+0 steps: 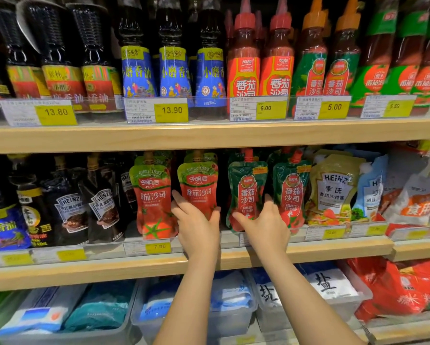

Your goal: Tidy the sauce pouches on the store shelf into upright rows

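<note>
- Left hand [196,220] grips red ketchup pouch [198,188], fingers wrapped round its base.
- Right hand [266,224], beside it, clasps green ketchup pouch [246,188], upright.

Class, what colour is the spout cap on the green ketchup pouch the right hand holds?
Red, on the green ketchup pouch in the head view.

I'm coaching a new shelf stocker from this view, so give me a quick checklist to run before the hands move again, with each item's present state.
1. Left hand grips the red ketchup pouch: ok.
2. Right hand holds the green ketchup pouch: ok, fingers round its lower part.
3. Red pouch upright: ok.
4. Green pouch upright: not ok, it leans slightly.
5. Neighbouring green pouch upright: not ok, it tilts.
6. Pouches behind the front row standing: cannot tell, mostly hidden.
</note>
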Demonstrator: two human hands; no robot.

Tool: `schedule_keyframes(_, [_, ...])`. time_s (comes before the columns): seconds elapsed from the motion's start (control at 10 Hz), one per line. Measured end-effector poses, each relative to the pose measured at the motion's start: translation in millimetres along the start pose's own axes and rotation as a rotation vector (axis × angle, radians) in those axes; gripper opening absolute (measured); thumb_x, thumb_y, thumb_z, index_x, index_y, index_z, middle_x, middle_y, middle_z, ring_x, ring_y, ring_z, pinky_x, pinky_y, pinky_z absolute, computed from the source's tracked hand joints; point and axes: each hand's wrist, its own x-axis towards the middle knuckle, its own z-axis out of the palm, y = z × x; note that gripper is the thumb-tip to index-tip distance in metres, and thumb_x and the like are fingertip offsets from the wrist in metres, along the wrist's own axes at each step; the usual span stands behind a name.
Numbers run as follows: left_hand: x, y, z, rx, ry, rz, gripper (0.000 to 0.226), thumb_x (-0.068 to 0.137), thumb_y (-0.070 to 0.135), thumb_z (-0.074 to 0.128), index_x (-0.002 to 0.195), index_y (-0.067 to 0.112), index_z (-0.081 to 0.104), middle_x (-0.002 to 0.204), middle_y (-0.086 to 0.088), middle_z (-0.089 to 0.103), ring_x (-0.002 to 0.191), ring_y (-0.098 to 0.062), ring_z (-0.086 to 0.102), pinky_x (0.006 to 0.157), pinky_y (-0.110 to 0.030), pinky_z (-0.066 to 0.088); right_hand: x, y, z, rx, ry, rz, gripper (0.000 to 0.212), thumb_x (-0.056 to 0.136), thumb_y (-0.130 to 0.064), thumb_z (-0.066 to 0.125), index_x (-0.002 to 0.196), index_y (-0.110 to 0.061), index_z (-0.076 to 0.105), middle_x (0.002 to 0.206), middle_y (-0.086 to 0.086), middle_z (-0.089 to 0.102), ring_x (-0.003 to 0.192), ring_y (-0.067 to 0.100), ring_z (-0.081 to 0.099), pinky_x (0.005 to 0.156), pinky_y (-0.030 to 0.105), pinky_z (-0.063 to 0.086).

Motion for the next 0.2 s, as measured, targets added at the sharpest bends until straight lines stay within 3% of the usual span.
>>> schedule_keyframes(0.1, [-19,-9,-3,-0.165,0.049,0.189,0.078,0.079,0.042,0.067,0.136,0.012,0.023,0.13,-0.012,0.04,0.098,-0.032,0.059,0.063,-0.032,0.046,-12,16,-16,0.168,0.029,-0.139,0.075,0.075,-0.057,0.061,0.133,-0.02,0.033,0.134,-0.001,0.046,0.103,0.022,0.058,0.074,0.037,0.05])
schedule_keyframes(0.2, [-27,-11,-13,-0.21,-0.085,0.33,0.063,0.082,0.041,0.062,0.133,0.021,0.03,0.125,-0.001,0.046,0.101,-0.021,0.056,0.071,-0.03,0.048,-9,29,-43,0.222,-0.104,-0.252,0.048,0.081,-0.045,0.06,0.123,-0.023,0.047,0.121,-0.007,0.055,0.101,0.011,0.055,0.078,0.033,0.051])
